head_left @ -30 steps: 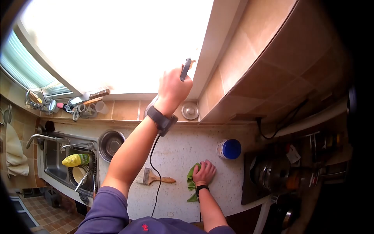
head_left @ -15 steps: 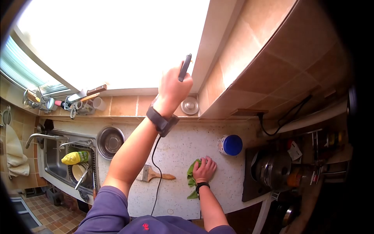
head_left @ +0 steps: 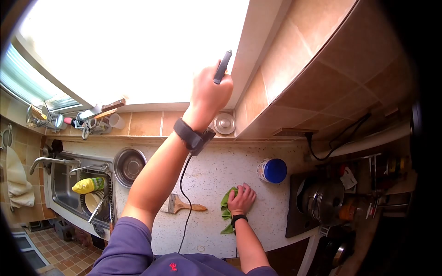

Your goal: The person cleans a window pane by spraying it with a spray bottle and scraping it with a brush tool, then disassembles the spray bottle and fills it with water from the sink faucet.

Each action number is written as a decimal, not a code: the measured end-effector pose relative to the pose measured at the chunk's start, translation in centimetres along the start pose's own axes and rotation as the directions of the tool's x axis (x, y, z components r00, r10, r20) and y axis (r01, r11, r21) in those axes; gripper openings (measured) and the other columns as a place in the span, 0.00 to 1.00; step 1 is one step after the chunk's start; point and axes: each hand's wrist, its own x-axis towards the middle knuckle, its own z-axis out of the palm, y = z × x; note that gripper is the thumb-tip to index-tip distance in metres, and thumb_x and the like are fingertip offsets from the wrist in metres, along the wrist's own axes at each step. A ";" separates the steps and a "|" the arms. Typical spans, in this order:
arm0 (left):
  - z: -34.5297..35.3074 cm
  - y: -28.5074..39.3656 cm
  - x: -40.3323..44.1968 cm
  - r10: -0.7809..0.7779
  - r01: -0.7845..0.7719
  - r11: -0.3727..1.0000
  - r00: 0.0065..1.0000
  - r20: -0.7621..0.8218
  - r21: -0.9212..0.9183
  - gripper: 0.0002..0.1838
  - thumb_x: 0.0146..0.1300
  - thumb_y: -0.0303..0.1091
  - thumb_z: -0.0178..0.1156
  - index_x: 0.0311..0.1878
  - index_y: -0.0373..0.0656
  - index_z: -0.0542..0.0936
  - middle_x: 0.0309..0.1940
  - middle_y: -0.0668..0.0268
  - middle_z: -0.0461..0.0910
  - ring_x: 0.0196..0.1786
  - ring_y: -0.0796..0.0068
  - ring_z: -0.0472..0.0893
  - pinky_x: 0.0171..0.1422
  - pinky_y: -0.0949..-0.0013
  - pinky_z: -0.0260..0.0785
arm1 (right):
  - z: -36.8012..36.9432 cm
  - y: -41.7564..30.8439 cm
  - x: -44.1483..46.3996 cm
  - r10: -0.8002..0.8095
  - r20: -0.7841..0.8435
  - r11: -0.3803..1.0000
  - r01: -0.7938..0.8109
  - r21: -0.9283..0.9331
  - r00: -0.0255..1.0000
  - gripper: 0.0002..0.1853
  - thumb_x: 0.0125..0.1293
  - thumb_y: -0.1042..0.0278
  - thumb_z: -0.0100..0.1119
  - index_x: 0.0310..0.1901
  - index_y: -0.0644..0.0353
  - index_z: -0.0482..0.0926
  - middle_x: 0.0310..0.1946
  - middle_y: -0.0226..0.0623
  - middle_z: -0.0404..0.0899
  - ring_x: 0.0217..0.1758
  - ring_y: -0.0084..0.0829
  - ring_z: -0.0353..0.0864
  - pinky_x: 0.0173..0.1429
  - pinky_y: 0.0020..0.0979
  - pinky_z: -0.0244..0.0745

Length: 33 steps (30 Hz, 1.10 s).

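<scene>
Clamping black tool (head_left: 222, 68), left hand (head_left: 209, 91) reaches farther than before; right hand (head_left: 241, 201) lies open on green cloth (head_left: 225, 212).

This is a kitchen. A steel sink (head_left: 63, 192) with a faucet (head_left: 50, 160) is set into a speckled counter (head_left: 271, 214), and a metal pot (head_left: 129, 167) stands beside it. A knife (head_left: 105, 109) and scissors (head_left: 87, 129) sit on the ledge under the bright window (head_left: 133, 50). Tiles (head_left: 145, 123) line the wall, and a clear-lidded pan (head_left: 326, 201) stands at the far right.
</scene>
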 end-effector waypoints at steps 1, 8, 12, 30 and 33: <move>0.1 0.0 0.0 -0.013 0.013 1.000 1.000 0.010 -0.008 0.09 0.57 0.22 0.52 0.36 0.34 0.82 0.18 0.51 0.73 0.20 0.65 0.71 0.31 0.64 0.68 | 0.0 0.0 0.0 -0.002 0.000 1.000 0.002 0.000 1.000 0.16 0.60 0.54 0.61 0.44 0.54 0.79 0.54 0.42 0.76 0.56 0.49 0.74 0.66 0.52 0.66; 0.2 -2.0 -1.0 -0.108 0.105 0.994 0.991 0.073 0.040 0.08 0.58 0.26 0.54 0.34 0.34 0.82 0.19 0.57 0.76 0.23 0.72 0.74 0.32 0.64 0.69 | -0.4 -0.1 0.3 -0.034 -0.033 0.999 0.033 -0.025 0.999 0.15 0.63 0.54 0.58 0.44 0.55 0.78 0.53 0.42 0.76 0.55 0.49 0.74 0.63 0.51 0.67; 0.5 -3.9 -2.2 -0.202 0.197 0.978 0.977 0.074 0.074 0.08 0.58 0.28 0.54 0.33 0.35 0.82 0.19 0.59 0.77 0.25 0.74 0.76 0.35 0.64 0.70 | -0.2 0.1 0.5 -0.044 -0.051 0.999 0.043 -0.017 0.998 0.15 0.64 0.54 0.58 0.44 0.55 0.78 0.53 0.42 0.76 0.54 0.49 0.74 0.62 0.52 0.67; 0.9 -5.8 -3.1 -0.399 0.356 0.894 0.908 0.123 0.273 0.12 0.60 0.32 0.56 0.40 0.37 0.84 0.31 0.54 0.84 0.37 0.64 0.84 0.46 0.64 0.74 | 0.1 0.3 0.6 -0.029 -0.028 0.999 0.029 0.026 0.999 0.17 0.65 0.53 0.57 0.45 0.58 0.78 0.54 0.46 0.77 0.54 0.51 0.74 0.64 0.54 0.66; 0.6 -6.0 -3.6 -0.413 0.367 0.897 0.894 0.172 0.244 0.15 0.62 0.35 0.54 0.46 0.37 0.84 0.36 0.48 0.85 0.42 0.54 0.85 0.51 0.60 0.75 | 0.2 0.4 0.5 -0.027 -0.046 0.999 0.028 0.028 0.999 0.16 0.63 0.53 0.59 0.44 0.57 0.78 0.53 0.45 0.77 0.54 0.50 0.74 0.64 0.54 0.66</move>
